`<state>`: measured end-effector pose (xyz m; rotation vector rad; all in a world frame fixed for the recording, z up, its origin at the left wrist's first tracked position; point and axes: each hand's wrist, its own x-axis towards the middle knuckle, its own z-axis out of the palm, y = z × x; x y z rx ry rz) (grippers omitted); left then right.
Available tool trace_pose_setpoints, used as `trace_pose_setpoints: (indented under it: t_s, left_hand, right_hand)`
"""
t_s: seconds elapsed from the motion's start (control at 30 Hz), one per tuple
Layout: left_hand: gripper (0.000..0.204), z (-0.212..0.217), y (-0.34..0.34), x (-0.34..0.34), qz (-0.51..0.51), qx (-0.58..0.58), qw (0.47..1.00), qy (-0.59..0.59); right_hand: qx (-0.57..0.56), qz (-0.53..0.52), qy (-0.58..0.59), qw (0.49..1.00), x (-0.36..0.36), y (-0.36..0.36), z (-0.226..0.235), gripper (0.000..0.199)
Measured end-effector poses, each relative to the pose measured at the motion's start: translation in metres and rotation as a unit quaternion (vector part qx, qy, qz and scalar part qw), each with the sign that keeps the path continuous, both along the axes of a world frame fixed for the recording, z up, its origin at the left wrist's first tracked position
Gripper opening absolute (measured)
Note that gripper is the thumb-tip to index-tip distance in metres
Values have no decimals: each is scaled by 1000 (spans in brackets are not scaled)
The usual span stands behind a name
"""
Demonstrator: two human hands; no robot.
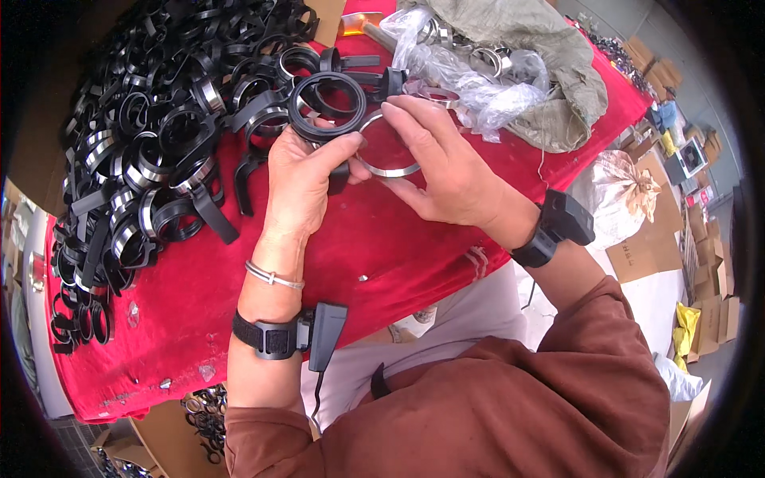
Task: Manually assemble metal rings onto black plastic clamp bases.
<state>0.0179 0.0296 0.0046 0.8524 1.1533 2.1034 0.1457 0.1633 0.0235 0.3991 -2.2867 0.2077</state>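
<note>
Above the red cloth, centre: both hands met over two rings, held just off the table (414, 263).
Black ring (327, 106): round plastic clamp of dark, matt finish, with a thick rim and a stub handle projecting toward the right; held tilted, its opening faced the camera.
Metal ring (388, 159): thin, bright silver band, plain and circular; it overlapped the lower right edge of the black ring, red cloth showing through it.
Left hand (299, 187): fingers curled, thumb pressed across the lower rim of the black ring, gripping it.
Right hand (442, 163): fingertips pinched the metal ring at its upper and right edge.
Heap of black rings (151, 151): piled at left on the cloth, many fitted with silver bands.
Clear plastic bag (478, 80): lay beyond the hands, loose metal bands inside.
Grey sack (550, 48): crumpled at the far right of the table.
</note>
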Motion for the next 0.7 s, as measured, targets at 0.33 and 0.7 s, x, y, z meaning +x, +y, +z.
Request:
trace_pose_setpoints:
  t_s: [0.33,0.7]
  left_hand:
    - [49,2,1,-2,-65,-5,996,-60]
    - [47,9,-2,3,-102,-53,992,-53]
  right_hand:
    - [-8,-125,-29,992,9,11,20,68]
    - [-93,4,-126,988,-21,18,50,59]
